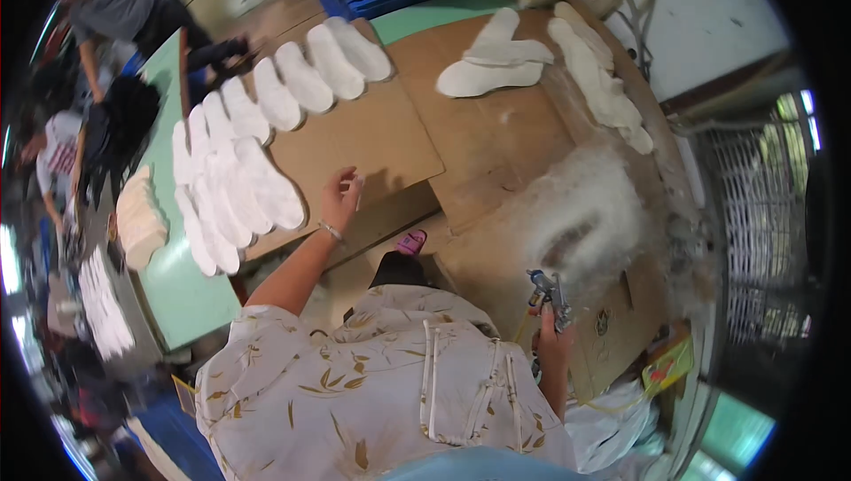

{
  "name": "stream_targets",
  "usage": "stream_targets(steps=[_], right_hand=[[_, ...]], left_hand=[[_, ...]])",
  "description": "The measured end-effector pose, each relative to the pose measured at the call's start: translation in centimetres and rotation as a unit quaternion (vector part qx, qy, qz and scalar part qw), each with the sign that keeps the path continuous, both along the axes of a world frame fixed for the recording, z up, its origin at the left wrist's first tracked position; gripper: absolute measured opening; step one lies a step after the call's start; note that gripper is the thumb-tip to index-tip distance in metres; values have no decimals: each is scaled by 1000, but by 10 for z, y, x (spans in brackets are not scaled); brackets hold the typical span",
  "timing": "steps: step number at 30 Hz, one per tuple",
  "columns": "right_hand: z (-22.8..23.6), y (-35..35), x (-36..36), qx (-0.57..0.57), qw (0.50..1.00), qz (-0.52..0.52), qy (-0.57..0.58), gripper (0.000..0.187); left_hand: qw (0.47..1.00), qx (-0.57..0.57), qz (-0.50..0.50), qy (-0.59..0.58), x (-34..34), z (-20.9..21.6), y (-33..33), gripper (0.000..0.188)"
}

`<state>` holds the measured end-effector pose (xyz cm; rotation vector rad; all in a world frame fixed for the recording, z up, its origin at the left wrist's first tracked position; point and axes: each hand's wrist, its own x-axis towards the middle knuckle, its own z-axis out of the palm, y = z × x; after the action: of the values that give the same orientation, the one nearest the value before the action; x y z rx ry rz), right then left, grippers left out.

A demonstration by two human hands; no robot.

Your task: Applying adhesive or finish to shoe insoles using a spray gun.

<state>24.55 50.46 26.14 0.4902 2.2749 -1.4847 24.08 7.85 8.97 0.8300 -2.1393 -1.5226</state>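
Observation:
My right hand (553, 328) is wrapped round a metal spray gun (542, 288) with a blue part, low over the right side of the table. My left hand (339, 200) is raised near the front edge of a cardboard sheet (355, 140), its fingers loosely bent and apart, with whitish patches on them. Nothing plainly shows in it. Left of it, white insoles (257, 184) lie overlapping in a fanned group. A row of more white insoles (306, 78) runs along the sheet's far edge. Two or more insoles (492, 73) lie crossed at the far right.
A long overlapping stack of insoles (598, 78) lies along the right edge. White fluffy residue (594, 215) coats the cardboard ahead of the spray gun. Cream insoles (140, 219) sit on the green tabletop (191, 304) at left. Other people (124, 7) are beyond it. A barred window (767, 215) is at right.

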Motion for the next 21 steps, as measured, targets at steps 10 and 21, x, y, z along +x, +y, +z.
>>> stream_targets(steps=[10,21], right_hand=[[-29,7,19,56,989,-132,22,23],[-22,-3,32,40,978,-202,-33,24]], left_hand=[[988,-72,-103,-91,-340,12,28,46],[889,447,-98,14,-456,-8,68,22]])
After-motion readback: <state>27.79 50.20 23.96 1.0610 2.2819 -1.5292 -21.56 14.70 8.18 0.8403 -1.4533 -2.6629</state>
